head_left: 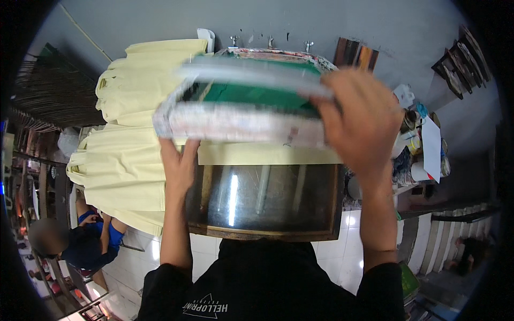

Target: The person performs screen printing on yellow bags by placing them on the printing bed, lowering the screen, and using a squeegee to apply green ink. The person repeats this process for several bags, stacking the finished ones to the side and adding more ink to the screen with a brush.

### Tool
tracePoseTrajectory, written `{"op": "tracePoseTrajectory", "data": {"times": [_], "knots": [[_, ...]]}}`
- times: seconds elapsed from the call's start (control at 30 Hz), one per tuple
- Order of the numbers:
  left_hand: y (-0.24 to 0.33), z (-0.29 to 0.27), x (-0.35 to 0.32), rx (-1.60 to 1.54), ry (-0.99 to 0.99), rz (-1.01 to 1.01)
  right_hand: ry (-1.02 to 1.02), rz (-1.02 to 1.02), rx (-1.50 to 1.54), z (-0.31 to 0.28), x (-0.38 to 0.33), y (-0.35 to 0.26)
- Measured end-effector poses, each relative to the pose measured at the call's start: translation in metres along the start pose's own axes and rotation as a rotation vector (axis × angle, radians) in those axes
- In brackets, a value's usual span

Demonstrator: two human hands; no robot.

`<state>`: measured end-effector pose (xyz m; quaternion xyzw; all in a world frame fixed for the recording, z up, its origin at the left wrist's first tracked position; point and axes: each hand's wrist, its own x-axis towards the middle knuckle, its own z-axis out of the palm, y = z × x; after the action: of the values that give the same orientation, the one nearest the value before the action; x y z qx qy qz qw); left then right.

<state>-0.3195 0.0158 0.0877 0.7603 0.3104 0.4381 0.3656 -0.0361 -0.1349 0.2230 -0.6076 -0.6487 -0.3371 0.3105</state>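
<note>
A screen-printing frame [241,122] with stained whitish sides and green mesh [251,92] is raised and tilted above the glass-topped table. My left hand [178,160] grips its near left corner from below, fingers mostly hidden behind the frame. Across the mesh lies a long pale bar, apparently a squeegee [257,75], smeared by motion. My right hand [356,115] is closed around its right end, against the frame's right side; whether it also grips the frame, I cannot tell. Pale yellow fabric [257,153] shows beneath the frame.
Stacked pale yellow fabric [120,171] spreads at the left. The table's glass [251,195] lies between my forearms. Metal clamps [270,41] stand behind the frame. Cluttered containers [412,142] and a white sheet [431,148] are at right. A person [96,235] sits at lower left.
</note>
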Motion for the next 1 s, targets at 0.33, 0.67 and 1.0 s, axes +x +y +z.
{"op": "tracePoseTrajectory", "data": {"times": [0.33, 0.67, 1.0], "knots": [[-0.084, 0.028, 0.045, 0.923, -0.571, -0.546, -0.176, 0.419, -0.052, -0.008, 0.151, 0.040], [-0.017, -0.072, 0.095, 0.496, -0.122, -0.483, -0.191, 0.230, -0.090, 0.024, 0.176, 0.136], [-0.109, -0.307, 0.089, 1.319, 0.414, -0.176, -0.160, 0.385, -0.030, -0.001, 0.197, 0.072]]}}
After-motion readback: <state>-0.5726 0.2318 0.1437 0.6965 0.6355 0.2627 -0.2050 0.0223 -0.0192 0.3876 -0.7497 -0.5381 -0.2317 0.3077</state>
